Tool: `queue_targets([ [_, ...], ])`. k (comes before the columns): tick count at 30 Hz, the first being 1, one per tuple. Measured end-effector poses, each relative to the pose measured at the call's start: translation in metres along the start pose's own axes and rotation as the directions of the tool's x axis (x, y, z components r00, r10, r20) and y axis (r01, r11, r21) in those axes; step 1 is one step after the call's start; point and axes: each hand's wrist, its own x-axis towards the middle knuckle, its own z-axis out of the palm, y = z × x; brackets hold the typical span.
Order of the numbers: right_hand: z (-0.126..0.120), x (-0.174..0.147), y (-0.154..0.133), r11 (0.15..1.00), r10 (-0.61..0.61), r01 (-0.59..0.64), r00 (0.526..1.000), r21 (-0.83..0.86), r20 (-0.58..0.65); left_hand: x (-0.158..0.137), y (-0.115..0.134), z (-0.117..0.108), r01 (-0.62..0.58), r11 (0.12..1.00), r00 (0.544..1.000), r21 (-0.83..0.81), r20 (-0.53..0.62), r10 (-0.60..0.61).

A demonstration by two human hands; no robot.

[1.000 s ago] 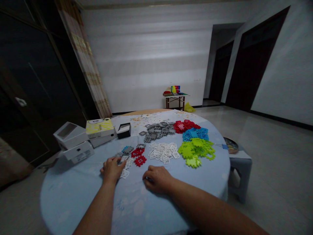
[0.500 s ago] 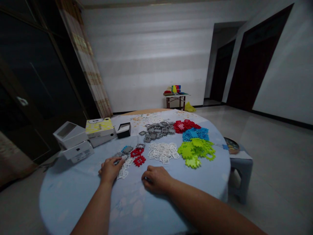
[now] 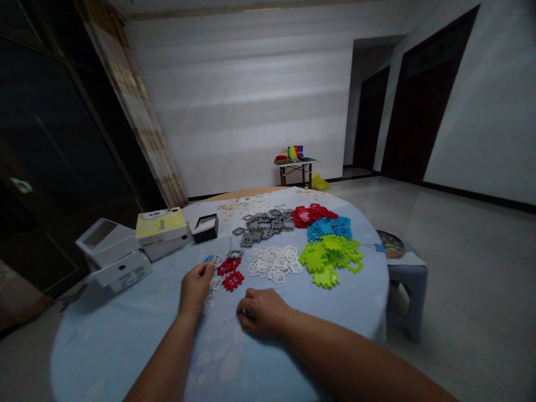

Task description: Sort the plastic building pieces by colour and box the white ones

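Left hand [image 3: 195, 287] over a small mixed group of plastic pcs, near left part of round tbl [image 3: 238, 363] w/ pale blue cloth; thumb & fingertips pressed together by a pale frame pc [image 3: 216, 260], can't tell if it's pinched or just lies behind. Loose white frames [image 3: 215, 286] partly hidden by that hand, just to its right; two red pcs [image 3: 233, 281] right of those, dark grey pc [image 3: 235, 254] on their far side. Right hand [image 3: 263, 312] rests on cloth, near side, fingers curled in; can't tell if anything's inside. Just beyond it, apart, white pile [image 3: 274, 262]. Right of that, green pile [image 3: 330, 259]; on its far side blue pile [image 3: 329, 228], then red pile [image 3: 314, 216]; grey pile [image 3: 266, 226] left of red, beyond white. Far left: open black box [image 3: 207, 234] w/ white insert, yellow & white box [image 3: 161, 222] next, then white boxes [image 3: 125, 271], stacked. Right of tbl, grey stool [image 3: 414, 304] w/ round item [image 3: 391, 244]. Bg: small stand [image 3: 295, 163] by far wall w/ colourful stuff, yellow bag [image 3: 320, 181] on floor to its right
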Motion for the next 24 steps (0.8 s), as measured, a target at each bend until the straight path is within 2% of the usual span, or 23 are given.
queue_targets([
  [2,0.0,0.0,0.0,1.0,-0.003,0.003,1.0,-0.004,0.002,0.005,0.019,0.018,-0.002,0.994,0.994,-0.114,0.111,0.014],
  [6,0.0,0.001,0.002,1.0,-0.004,0.004,1.0,-0.008,0.017,0.012,0.053,0.05,-0.013,0.98,0.971,-0.201,0.23,0.06],
  [8,0.0,0.001,0.002,1.0,-0.005,0.005,1.0,-0.009,0.025,0.014,0.062,0.055,-0.02,0.972,0.964,-0.232,0.253,0.08],
  [10,0.0,0.002,0.002,1.0,-0.005,0.005,0.999,-0.004,0.032,0.015,0.062,0.05,-0.021,0.968,0.961,-0.25,0.263,0.089],
  [12,-0.001,0.001,0.002,1.0,-0.003,0.003,0.999,0.007,0.042,0.016,0.054,0.035,-0.02,0.969,0.953,-0.245,0.287,0.093],
  [14,-0.001,0.001,0.002,1.0,0.003,-0.004,0.999,0.017,0.048,0.016,0.039,0.015,-0.057,0.984,0.941,-0.169,0.32,0.109],
  [16,-0.002,0.001,0.002,1.0,0.008,-0.01,0.999,0.026,0.052,0.015,0.021,-0.008,-0.17,0.985,0.928,0.004,0.338,0.159],
  [18,-0.003,0.001,0.002,0.999,0.008,-0.01,0.999,0.032,0.05,0.012,0.001,-0.028,-0.287,0.943,0.903,0.167,0.374,0.209],
  [21,-0.004,0.0,0.001,1.0,0.001,-0.003,0.999,0.031,0.04,0.004,-0.024,-0.046,-0.301,0.863,0.889,0.406,0.448,0.099],
  [24,-0.003,0.0,0.001,1.0,0.005,-0.006,0.999,0.024,0.04,-0.005,-0.043,-0.05,-0.306,0.783,0.885,0.542,0.466,0.023],
])
